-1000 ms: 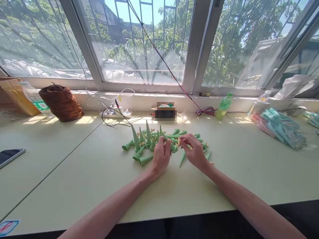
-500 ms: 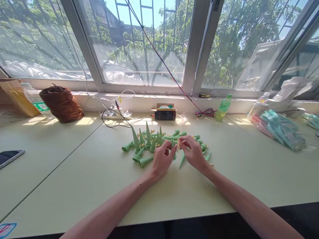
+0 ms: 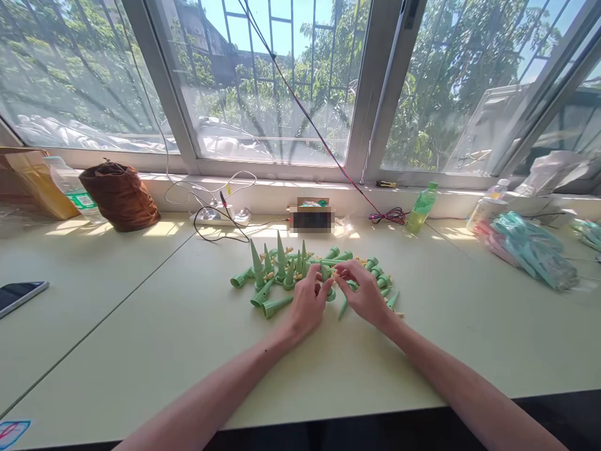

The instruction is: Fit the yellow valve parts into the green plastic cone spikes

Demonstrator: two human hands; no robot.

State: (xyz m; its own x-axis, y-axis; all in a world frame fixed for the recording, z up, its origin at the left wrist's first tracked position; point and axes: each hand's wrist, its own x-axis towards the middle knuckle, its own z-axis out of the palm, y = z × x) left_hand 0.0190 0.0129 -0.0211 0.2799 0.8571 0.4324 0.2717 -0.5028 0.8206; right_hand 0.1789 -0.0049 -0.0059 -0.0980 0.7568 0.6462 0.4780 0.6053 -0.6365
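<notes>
My left hand (image 3: 306,299) is closed round a green plastic watering spike (image 3: 323,270) held upright, its lower part mostly hidden by my fingers. My right hand (image 3: 364,291) pinches a small pale yellow valve (image 3: 333,274) against the side of that spike. Whether the valve sits in the spike cannot be made out. Around both hands lie several more green spikes, some standing point up, like the tall spike (image 3: 280,257) on the left, others lying flat, like the spike (image 3: 277,306) near my left wrist. Small yellow pieces are scattered among them.
Behind the pile stand a small box with a blurred front (image 3: 312,219) and a power strip (image 3: 220,215) with cables. A brown bag (image 3: 120,197) is at left, a phone (image 3: 21,295) nearer. A green bottle (image 3: 421,210) and plastic packets (image 3: 530,250) are at right.
My hands stay together over the pile, with small finger movements at the spike and the yellow valve. The whole view has shifted slightly.
</notes>
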